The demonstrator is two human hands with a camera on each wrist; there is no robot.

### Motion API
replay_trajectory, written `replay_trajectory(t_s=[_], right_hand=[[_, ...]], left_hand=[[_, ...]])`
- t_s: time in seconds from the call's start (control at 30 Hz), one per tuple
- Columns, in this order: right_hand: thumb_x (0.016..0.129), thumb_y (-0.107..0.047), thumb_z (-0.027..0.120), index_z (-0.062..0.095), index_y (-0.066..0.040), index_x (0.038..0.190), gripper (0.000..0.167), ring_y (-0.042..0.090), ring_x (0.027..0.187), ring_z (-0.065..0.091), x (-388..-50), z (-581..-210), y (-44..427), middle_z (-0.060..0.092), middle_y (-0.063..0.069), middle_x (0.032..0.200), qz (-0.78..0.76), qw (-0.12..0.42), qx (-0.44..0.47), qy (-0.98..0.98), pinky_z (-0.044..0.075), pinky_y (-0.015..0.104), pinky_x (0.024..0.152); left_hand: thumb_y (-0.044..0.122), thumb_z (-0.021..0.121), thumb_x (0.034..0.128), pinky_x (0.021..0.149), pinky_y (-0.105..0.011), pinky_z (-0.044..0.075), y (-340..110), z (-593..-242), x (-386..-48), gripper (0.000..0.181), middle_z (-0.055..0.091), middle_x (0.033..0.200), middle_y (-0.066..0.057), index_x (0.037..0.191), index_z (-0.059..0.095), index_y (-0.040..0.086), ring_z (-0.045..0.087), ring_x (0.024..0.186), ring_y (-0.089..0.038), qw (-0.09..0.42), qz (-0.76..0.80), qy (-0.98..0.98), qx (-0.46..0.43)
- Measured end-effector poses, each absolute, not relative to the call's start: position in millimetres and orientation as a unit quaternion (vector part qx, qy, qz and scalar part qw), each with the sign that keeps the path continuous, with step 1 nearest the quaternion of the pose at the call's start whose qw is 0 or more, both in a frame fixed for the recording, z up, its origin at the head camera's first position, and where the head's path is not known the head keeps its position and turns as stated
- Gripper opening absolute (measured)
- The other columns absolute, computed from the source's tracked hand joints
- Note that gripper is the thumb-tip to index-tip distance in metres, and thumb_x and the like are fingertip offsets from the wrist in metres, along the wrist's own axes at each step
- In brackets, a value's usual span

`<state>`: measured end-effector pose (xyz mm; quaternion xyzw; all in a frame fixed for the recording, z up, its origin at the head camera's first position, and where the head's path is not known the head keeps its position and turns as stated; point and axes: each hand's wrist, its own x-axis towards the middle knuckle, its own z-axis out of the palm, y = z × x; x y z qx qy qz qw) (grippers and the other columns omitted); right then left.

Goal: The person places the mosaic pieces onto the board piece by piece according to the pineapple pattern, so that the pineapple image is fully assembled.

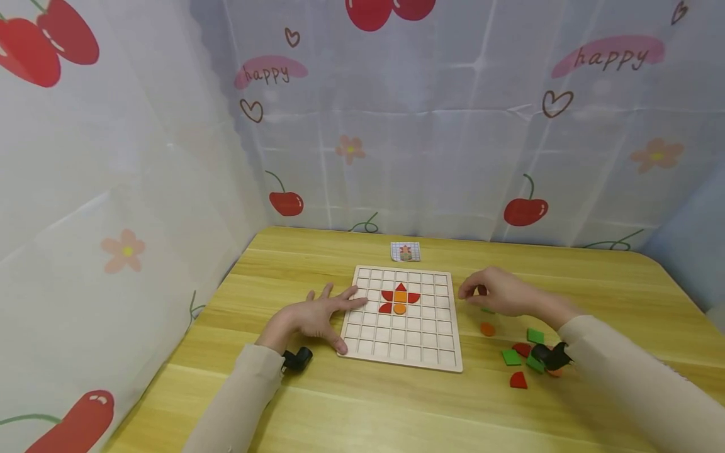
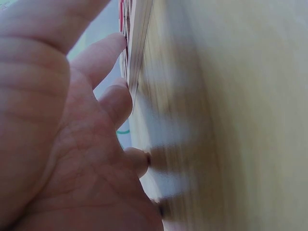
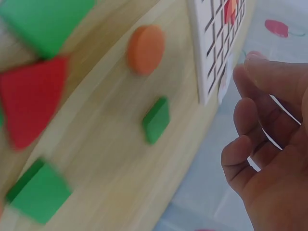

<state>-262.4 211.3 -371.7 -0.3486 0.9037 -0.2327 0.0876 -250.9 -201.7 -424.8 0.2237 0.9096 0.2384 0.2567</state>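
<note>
A light wooden grid board (image 1: 402, 349) lies mid-table. On it are an orange square (image 1: 400, 296), an orange disc (image 1: 399, 309), a red triangle (image 1: 401, 287) and several red quarter-circles (image 1: 414, 297). My left hand (image 1: 317, 316) spreads its fingers over the board's left edge, the thumb at the near-left corner. Just right of the board hovers my right hand (image 1: 504, 292), fingers bent, thumb and index tips together. Whether a piece sits between those tips is hidden. Beneath this hand lie a green piece (image 3: 157, 120) and a loose orange disc (image 3: 146, 50).
A small printed card (image 1: 405, 251) with a coloured pattern lies beyond the board. Loose green squares (image 1: 511, 357) and red quarter-circles (image 1: 518, 380) are scattered below the right wrist, some partly covered by its black camera (image 1: 550, 357). A printed curtain (image 1: 419, 157) borders the table's far side.
</note>
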Motion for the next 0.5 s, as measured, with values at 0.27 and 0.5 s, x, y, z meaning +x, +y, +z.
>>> replay_trajectory(t_s=[0.27, 0.5], right_hand=[[0.095, -0.006, 0.072, 0.076, -0.009, 0.105, 0.011, 0.005, 0.075, 0.056, -252, -375, 252, 0.075, 0.000, 0.099, -0.226, 0.091, -0.335, 0.910, 0.052, 0.023, 0.066], [0.095, -0.009, 0.071, 0.076, -0.012, 0.108, 0.014, 0.002, 0.079, 0.055, -243, -380, 284, 0.073, -0.002, 0.104, -0.212, 0.109, -0.328, 0.914, 0.052, 0.023, 0.068]], left_hand=[[0.045, 0.090, 0.0708, 0.124, -0.064, -0.016, -202, -425, -250, 0.105, 0.001, 0.174, 0.018, 0.158, 0.031, 0.050, -0.021, 0.159, -0.033, 0.258, 0.238, 0.908, 0.228], [0.045, 0.090, 0.0702, 0.123, -0.065, -0.015, -202, -423, -251, 0.107, 0.001, 0.174, 0.016, 0.159, 0.031, 0.047, -0.019, 0.159, -0.037, 0.258, 0.240, 0.906, 0.235]])
